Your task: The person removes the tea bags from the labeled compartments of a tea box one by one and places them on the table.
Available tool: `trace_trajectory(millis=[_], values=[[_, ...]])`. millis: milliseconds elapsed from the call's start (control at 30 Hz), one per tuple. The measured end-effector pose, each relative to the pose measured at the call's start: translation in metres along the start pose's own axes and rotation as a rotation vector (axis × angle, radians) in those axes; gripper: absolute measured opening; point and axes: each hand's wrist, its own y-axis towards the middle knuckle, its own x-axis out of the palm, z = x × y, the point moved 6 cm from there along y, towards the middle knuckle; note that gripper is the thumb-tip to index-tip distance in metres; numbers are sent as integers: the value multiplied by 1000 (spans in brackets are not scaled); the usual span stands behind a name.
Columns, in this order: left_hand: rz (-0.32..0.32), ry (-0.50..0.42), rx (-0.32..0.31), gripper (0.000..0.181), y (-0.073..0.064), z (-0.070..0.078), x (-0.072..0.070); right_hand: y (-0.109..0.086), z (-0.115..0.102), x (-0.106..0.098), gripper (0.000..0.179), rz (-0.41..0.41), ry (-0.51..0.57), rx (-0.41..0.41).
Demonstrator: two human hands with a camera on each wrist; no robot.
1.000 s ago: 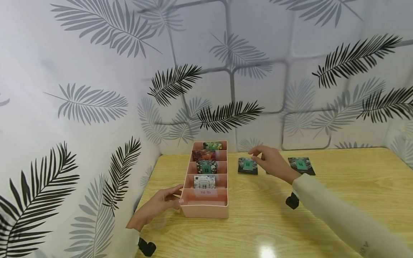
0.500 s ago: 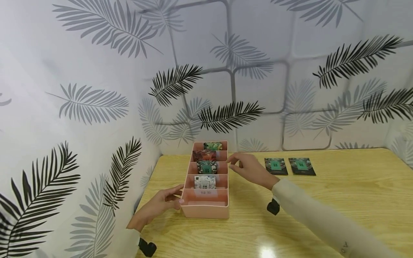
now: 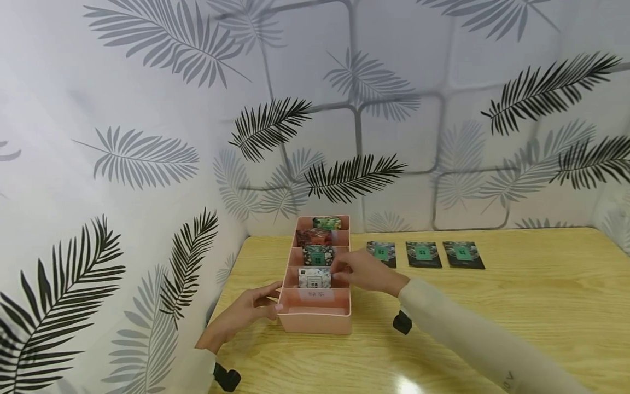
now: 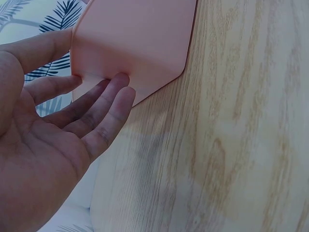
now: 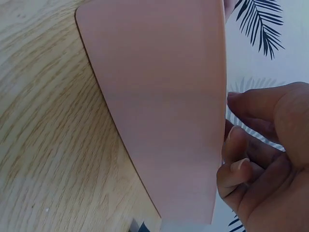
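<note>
A long pink divided box stands on the wooden table, with printed packets in its compartments. My left hand rests against the box's near left corner. In the left wrist view, its fingers touch the outer wall and look only slightly bent. My right hand reaches over the box's right rim, its fingertips at the right edge of a white patterned packet. A gap shows between thumb and forefinger in the right wrist view, where the box wall hides some fingertips.
Three dark packets with green labels lie in a row right of the box: one near packet, a middle packet and a far packet. A leaf-patterned wall covering stands behind the table.
My right hand has moved left from above the middle dark packet, past the near one, to the white packet in the box. My left hand has stayed at the box corner.
</note>
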Motion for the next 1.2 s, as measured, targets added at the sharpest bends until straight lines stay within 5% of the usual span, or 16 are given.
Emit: trace_trajectory(millis=[200, 467, 700, 967, 1200], values=[[4, -5, 3, 66, -1, 1, 0, 7, -8, 4, 12, -9, -30, 36], [5, 4, 8, 67, -1, 0, 1, 12, -15, 1, 15, -7, 85, 131], [19, 12, -10, 67, 0, 0, -1, 12, -15, 2, 20, -2, 28, 244], [25, 27, -6, 68, -1, 2, -1, 17, -18, 10, 36, -3, 222, 205], [11, 23, 11, 66, 0, 1, 0, 18, -25, 12, 19, 3, 142, 81]])
